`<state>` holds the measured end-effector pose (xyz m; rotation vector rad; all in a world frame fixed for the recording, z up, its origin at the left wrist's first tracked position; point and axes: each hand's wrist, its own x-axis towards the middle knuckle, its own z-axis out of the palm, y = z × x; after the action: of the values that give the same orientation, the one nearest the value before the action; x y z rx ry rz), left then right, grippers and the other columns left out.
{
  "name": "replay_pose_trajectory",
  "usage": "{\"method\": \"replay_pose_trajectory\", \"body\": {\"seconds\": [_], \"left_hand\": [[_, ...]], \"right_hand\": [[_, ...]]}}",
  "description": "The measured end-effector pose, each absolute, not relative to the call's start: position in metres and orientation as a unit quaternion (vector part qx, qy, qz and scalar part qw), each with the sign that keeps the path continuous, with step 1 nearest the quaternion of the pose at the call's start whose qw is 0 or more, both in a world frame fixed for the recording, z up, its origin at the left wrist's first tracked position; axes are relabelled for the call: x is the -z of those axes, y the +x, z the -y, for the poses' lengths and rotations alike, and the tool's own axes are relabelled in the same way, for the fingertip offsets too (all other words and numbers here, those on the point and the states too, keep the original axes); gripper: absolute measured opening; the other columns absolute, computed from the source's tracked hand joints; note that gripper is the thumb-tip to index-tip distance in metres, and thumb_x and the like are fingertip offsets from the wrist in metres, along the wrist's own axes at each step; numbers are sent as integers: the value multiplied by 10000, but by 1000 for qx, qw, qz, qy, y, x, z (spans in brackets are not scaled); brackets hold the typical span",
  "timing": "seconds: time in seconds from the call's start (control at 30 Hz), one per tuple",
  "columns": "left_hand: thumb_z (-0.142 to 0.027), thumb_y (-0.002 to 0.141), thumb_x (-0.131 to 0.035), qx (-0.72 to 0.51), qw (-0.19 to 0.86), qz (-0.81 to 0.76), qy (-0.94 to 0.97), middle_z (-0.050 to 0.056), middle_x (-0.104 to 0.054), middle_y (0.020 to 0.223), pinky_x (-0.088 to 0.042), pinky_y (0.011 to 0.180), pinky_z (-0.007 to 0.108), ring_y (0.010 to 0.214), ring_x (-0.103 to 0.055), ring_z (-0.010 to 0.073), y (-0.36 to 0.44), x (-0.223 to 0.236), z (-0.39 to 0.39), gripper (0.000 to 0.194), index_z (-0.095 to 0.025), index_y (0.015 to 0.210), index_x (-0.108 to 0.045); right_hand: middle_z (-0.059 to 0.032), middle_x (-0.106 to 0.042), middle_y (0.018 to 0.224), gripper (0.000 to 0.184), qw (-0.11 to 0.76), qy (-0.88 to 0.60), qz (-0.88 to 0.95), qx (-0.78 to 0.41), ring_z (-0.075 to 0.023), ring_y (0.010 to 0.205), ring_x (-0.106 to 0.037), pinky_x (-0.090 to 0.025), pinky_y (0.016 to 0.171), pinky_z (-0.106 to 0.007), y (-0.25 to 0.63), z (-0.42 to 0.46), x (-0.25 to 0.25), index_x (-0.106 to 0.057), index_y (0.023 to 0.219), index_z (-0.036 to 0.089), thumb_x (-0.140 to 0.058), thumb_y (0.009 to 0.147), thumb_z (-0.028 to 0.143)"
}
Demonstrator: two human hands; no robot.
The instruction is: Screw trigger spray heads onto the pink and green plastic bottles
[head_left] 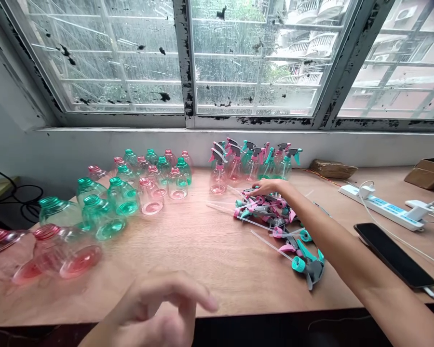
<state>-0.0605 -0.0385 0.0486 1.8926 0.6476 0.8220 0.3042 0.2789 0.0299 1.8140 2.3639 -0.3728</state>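
Note:
My right hand (265,187) reaches across the desk to the far side of a heap of trigger spray heads (264,212) in pink, teal and grey with clear dip tubes. Its fingers point down onto the heap, and their tips are partly hidden, so a grip cannot be made out. Low at the front edge, my left hand (162,308) hovers, slightly blurred, its fingers loosely bent and apart with nothing between them. Nearest to me in the heap lies a teal and grey spray head (307,267). On the left stand several clear bottles without heads, such as a pink bottle (152,196) and a green bottle (123,195).
Bottles with spray heads fitted (219,171) stand in a group by the wall. To the right lie a power strip (381,207), a black phone (394,255) on a cable and a brown packet (332,168). A cardboard box (427,174) sits at the far right.

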Motion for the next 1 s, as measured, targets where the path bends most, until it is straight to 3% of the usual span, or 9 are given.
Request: {"method": "replay_pose_trajectory", "body": {"seconds": [0.13,0.2,0.33,0.47,0.6,0.77,0.9,1.0], "left_hand": [[-357,1017,-496,-271,320,-376,826,-21,-688,625,-455,498,150,555,-639,112,-44,-66,21,249,-258,1157,-677],[-305,1013,-505,-249,241,-386,855,-36,-689,643,-466,559,151,594,-659,111,-45,-70,15,235,-274,1176,-672],[-374,1001,-520,-196,131,-416,878,-12,-776,830,-489,662,211,704,-718,158,-69,-85,-4,282,-298,1231,-665],[-495,1016,-390,-284,3,-510,812,13,-783,974,-513,749,282,811,-720,199,-102,-116,-32,410,-258,1067,-720],[-475,982,-481,-401,-152,-579,694,27,-710,1181,-525,885,320,987,-681,205,-123,-139,-44,377,-209,1181,-659],[-472,991,-446,-420,-240,-622,616,74,-638,1282,-497,984,386,1111,-618,260,-136,-134,-40,423,-190,1262,-605],[-476,1016,-343,-229,-263,-720,600,124,-598,1355,-475,1018,444,1229,-555,309,-148,-126,-52,492,-165,1366,-493],[-525,976,-408,-132,-248,-756,591,233,-613,1321,-455,987,572,1216,-554,427,-159,-124,-64,589,-73,1336,-521]], "right_hand": [[-86,-651,1291,259,64,568,-808,140,-255,1043,-679,-584,878,-458,305,-271,-31,-629,1231,208,-620,986,290],[-85,-652,1291,249,46,556,-818,141,-252,1040,-680,-584,878,-453,305,-268,-30,-634,1224,213,-616,988,290],[-87,-645,1305,244,-19,545,-829,124,-248,1048,-676,-582,884,-450,310,-271,-27,-633,1226,224,-610,992,287],[-87,-645,1306,241,-64,567,-815,105,-247,1046,-676,-582,885,-449,321,-279,-22,-634,1225,225,-606,994,287],[-87,-651,1293,248,-49,599,-791,116,-247,1035,-680,-586,874,-450,330,-283,-12,-631,1228,217,-612,991,287],[-87,-652,1289,257,-31,616,-776,134,-250,1036,-681,-587,871,-452,326,-283,-3,-628,1232,212,-620,986,286],[-87,-653,1282,274,-50,633,-763,120,-255,1036,-683,-589,865,-457,320,-282,-3,-621,1241,202,-629,981,285],[-88,-655,1278,280,-84,642,-756,95,-256,1033,-685,-590,861,-458,318,-279,-6,-618,1244,197,-633,978,285]]}}
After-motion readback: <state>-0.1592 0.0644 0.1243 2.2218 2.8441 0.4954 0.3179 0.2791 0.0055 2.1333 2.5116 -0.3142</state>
